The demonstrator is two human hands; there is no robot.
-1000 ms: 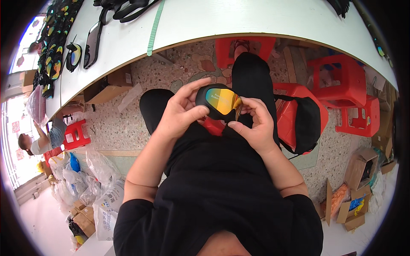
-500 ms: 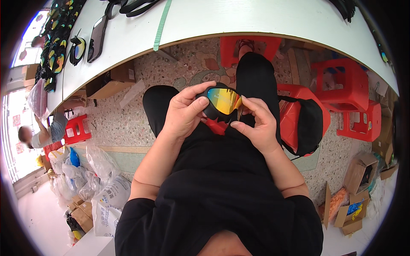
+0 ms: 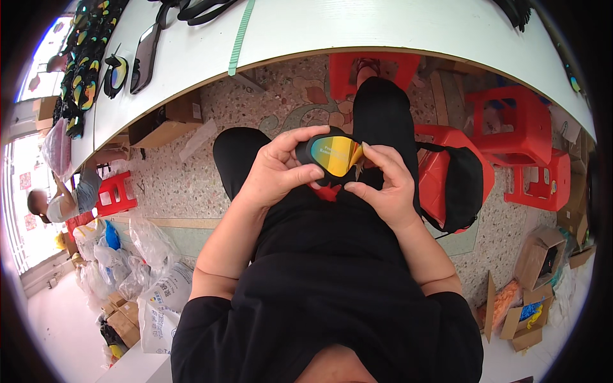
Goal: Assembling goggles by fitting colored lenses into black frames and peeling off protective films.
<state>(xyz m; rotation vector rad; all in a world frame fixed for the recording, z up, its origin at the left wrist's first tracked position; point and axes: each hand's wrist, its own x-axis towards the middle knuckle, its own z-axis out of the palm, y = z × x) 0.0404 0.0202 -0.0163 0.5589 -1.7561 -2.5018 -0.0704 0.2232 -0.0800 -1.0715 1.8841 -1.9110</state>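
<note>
I find the dark-framed goggles (image 3: 333,157) held over the black-clad lap (image 3: 319,223), short of the near edge of the white bench (image 3: 332,25). The left hand (image 3: 271,169) is clamped on their left end, thumb at the lower rim, fingers along the upper. The right hand (image 3: 391,186) is at the opposite end; whether its thumb and forefinger pinch anything, I cannot tell. The hands are apart from each other, the goggles between them.

The visible lens (image 3: 329,163) faces up, mirrored, with a pale marking. At its right edge I note a gold piece (image 3: 357,153); film or second lens, I cannot establish.

Progress: I judge this item unfinished, as it is in the hands and not set down. On the bench's left, massed goggles (image 3: 82,70) lie near one separate pair (image 3: 116,75) beside a phone (image 3: 145,59); I cannot confirm whether those are done.
</note>
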